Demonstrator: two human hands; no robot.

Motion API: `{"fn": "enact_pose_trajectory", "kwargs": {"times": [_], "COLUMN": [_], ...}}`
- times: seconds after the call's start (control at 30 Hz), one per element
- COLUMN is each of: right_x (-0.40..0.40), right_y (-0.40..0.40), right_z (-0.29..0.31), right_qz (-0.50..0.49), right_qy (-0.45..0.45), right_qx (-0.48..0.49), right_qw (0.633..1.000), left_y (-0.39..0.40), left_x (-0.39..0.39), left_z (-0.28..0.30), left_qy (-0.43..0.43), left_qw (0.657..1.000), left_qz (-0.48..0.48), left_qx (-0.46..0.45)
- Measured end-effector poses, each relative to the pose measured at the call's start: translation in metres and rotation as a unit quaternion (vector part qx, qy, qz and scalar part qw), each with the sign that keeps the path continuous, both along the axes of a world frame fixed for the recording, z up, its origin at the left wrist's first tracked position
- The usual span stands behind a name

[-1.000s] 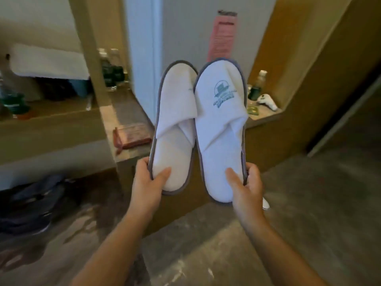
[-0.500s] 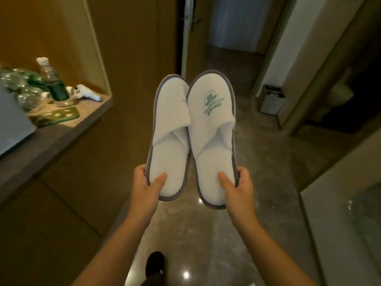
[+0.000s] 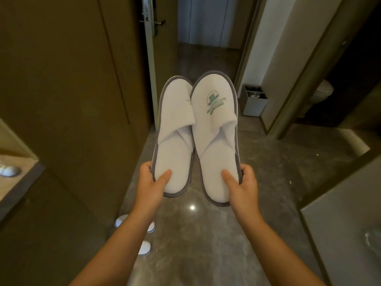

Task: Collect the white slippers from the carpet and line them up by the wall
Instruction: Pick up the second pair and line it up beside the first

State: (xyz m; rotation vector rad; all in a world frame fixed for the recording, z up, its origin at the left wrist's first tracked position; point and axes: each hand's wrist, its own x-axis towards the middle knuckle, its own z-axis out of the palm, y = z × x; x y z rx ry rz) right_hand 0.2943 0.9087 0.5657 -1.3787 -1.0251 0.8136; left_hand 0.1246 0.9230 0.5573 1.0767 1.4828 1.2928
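Holding two white slippers up at centre frame, toes pointing to the top, side by side with their edges touching. Left hand has the left slipper at the heel, grip pinched on it, thumb flat on the insole and fingers wrapped behind the grey rim. Right hand does the same on the right slipper, thumb pressed on top near the heel; this one shows a green logo on its upper. Below the arms, lower left of the frame, more white slippers lie on the glossy stone floor, close to a brown wall and partly hidden by the left forearm. A grey bin stands right of centre, and an open door sits at top centre.
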Motion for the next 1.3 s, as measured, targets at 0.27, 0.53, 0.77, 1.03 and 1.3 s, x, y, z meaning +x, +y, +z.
{"fn": "enact_pose_trajectory", "kwargs": {"times": [0.27,0.53,0.77,1.03,1.3], "right_x": [0.03,0.063,0.021,-0.059,-0.094], "right_y": [0.155,0.358,0.463,0.524,0.564], "right_z": [-0.025,-0.05,-0.084,-0.148,-0.232], "right_qz": [0.038,0.167,0.306,0.388,0.434], "right_qy": [-0.004,-0.054,-0.084,-0.129,-0.179], "right_qx": [-0.02,-0.059,-0.121,-0.172,-0.212], "right_qw": [0.999,0.983,0.94,0.896,0.857], "left_y": [0.144,0.281,0.323,0.358,0.38], "left_x": [0.022,0.058,0.039,-0.003,-0.023], "left_z": [-0.03,-0.07,-0.106,-0.166,-0.25], "left_qy": [-0.005,-0.013,-0.028,-0.066,-0.112], "left_qw": [0.999,0.971,0.929,0.892,0.851], "left_qz": [0.049,0.23,0.348,0.415,0.46], "left_qx": [-0.018,-0.063,-0.12,-0.169,-0.225]}}
